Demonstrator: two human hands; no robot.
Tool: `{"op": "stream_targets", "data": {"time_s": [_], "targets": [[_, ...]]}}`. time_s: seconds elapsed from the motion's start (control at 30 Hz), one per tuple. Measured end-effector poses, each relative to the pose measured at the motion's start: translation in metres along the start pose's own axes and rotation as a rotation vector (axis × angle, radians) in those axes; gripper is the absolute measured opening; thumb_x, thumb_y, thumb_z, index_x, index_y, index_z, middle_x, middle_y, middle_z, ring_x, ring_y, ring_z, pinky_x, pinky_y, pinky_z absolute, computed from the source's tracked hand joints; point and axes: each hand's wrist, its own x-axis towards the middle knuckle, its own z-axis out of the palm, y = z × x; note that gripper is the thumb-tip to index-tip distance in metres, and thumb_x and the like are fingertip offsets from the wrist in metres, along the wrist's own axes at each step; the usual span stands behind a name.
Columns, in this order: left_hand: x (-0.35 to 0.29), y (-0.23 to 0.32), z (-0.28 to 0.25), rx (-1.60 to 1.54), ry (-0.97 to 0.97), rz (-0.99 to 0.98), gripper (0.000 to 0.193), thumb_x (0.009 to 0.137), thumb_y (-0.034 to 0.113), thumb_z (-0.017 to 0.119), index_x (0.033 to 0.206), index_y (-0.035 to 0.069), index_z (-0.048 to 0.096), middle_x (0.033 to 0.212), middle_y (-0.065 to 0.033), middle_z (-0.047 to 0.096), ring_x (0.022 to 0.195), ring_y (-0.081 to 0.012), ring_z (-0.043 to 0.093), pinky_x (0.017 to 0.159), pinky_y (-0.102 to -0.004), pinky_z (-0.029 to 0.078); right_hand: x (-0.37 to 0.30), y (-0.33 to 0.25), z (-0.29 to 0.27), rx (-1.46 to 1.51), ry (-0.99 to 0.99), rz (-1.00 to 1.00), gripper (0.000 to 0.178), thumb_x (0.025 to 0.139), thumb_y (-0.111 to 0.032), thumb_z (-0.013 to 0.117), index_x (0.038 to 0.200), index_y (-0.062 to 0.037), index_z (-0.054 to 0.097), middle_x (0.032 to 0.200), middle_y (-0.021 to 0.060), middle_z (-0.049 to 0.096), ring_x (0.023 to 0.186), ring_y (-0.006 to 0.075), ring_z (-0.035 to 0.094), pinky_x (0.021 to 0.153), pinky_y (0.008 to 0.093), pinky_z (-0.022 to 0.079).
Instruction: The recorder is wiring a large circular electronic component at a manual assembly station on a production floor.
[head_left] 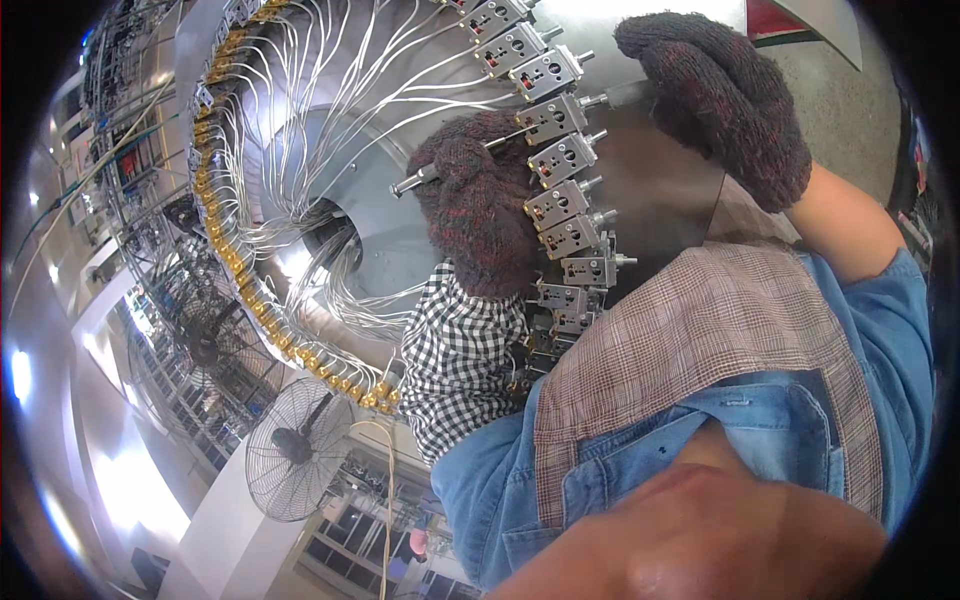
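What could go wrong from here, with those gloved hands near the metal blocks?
The left hand might snag the nearby white wires. Its slim metal tool could slip while pointing toward the metal blocks. The right hand, knit-gloved, might catch on a protruding stud.

On my monitor the view is bright, with 1 large white glare (140, 490) blown out at lower left and 1 small lamp (20, 375) fringed blue near the rim. I see highlights glinting on the drum (390, 250) and the white wires (300, 60), while the left glove (475, 215) and right glove (725, 110) read dark. Fisheye distortion bends the outer scene; the corners fall to black, and the distant background looks soft.
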Motion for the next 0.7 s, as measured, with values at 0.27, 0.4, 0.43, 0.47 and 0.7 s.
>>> {"op": "stream_targets", "data": {"time_s": [0.27, 0.4, 0.43, 0.47, 0.7], "targets": [[0.005, 0.006, 0.005, -0.240, 0.042, -0.003, 0.036, 0.088, 0.031, 0.039, 0.091, -0.003, 0.050, 0.085, -0.0148, 0.057, 0.075, -0.0233, 0.060, 0.063, -0.0320, 0.052, 0.005, 0.003, -0.003, 0.026, -0.016, -0.048, 0.025, 0.084, -0.015, 0.052, 0.106, -0.0022, 0.051, 0.073, 0.0047, 0.055, 0.060, 0.0102, 0.051, 0.052, 0.0221, 0.042], [0.005, 0.012, 0.002, -0.498, -0.048, -0.086, 0.036, 0.088, 0.032, 0.038, 0.092, -0.002, 0.050, 0.088, -0.0149, 0.056, 0.076, -0.0231, 0.060, 0.064, -0.0314, 0.052, 0.004, 0.003, -0.002, -0.035, 0.022, -0.022, 0.028, 0.084, -0.013, 0.052, 0.110, -0.0023, 0.048, 0.073, 0.0058, 0.055, 0.062, 0.0111, 0.052, 0.053, 0.0225, 0.043], [0.006, 0.008, 0.001, -0.498, -0.049, -0.085, 0.036, 0.088, 0.032, 0.038, 0.092, -0.002, 0.050, 0.088, -0.0149, 0.056, 0.076, -0.0231, 0.060, 0.064, -0.0314, 0.052, 0.004, 0.006, -0.005, -0.075, -0.029, -0.123, 0.030, 0.084, -0.012, 0.052, 0.112, -0.0027, 0.047, 0.073, 0.0063, 0.055, 0.062, 0.0114, 0.053, 0.053, 0.0226, 0.043], [0.007, 0.001, 0.000, -0.541, -0.059, -0.047, 0.037, 0.087, 0.030, 0.040, 0.097, -0.004, 0.047, 0.091, -0.0181, 0.054, 0.079, -0.0256, 0.059, 0.066, -0.0351, 0.051, 0.005, 0.008, -0.007, -0.116, -0.079, -0.224, 0.032, 0.084, -0.011, 0.051, 0.114, -0.0030, 0.045, 0.073, 0.0067, 0.055, 0.062, 0.0117, 0.053, 0.054, 0.0227, 0.043], [0.008, 0.002, -0.007, -0.476, -0.043, -0.039, 0.032, 0.086, 0.022, 0.043, 0.098, -0.008, 0.047, 0.090, -0.0201, 0.055, 0.083, -0.0267, 0.057, 0.071, -0.0359, 0.050, 0.004, 0.004, -0.009, -0.219, -0.066, -0.211, 0.036, 0.083, -0.009, 0.052, 0.116, -0.0019, 0.042, 0.077, 0.0079, 0.055, 0.067, 0.0119, 0.053, 0.056, 0.0234, 0.044]]}}
